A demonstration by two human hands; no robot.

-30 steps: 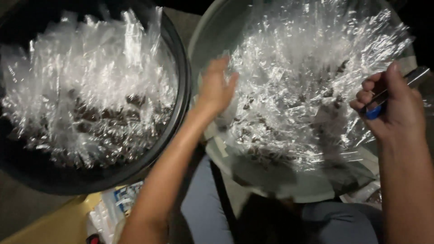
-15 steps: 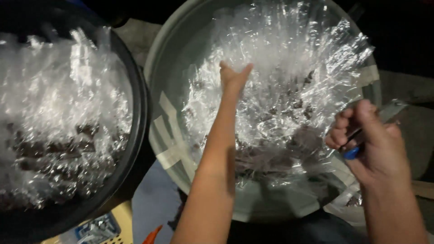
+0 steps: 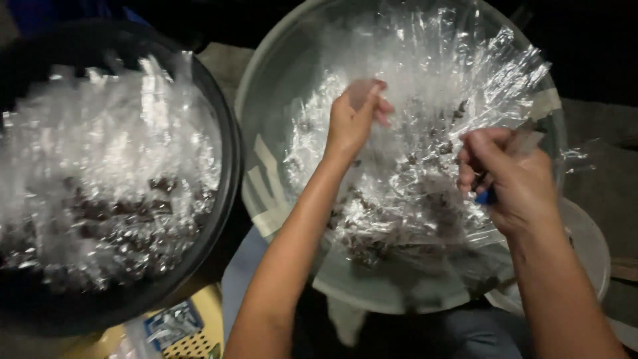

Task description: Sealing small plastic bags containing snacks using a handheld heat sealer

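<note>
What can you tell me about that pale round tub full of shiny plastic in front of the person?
The pale tub is wide, round and shallow, apparently greyish plastic, with light tape strips on its inner wall. It holds a heap of clear crinkled wrappers with small dark pieces inside. The left hand pinches one wrapper. A black tub sits beside it.

Views: one only, a head-worn camera, so no second view is sharing any part of the scene.
Facing: it is looking steeply down over the person's own forearms, onto the left hand (image 3: 353, 119) and the right hand (image 3: 512, 179).
Nearness: it is sitting close; both hands are filling the middle and right of the frame.
Framing around the grip: the grey basin (image 3: 266, 100) is lying under both hands, the black basin (image 3: 226, 166) is being cut off well left of them.
</note>
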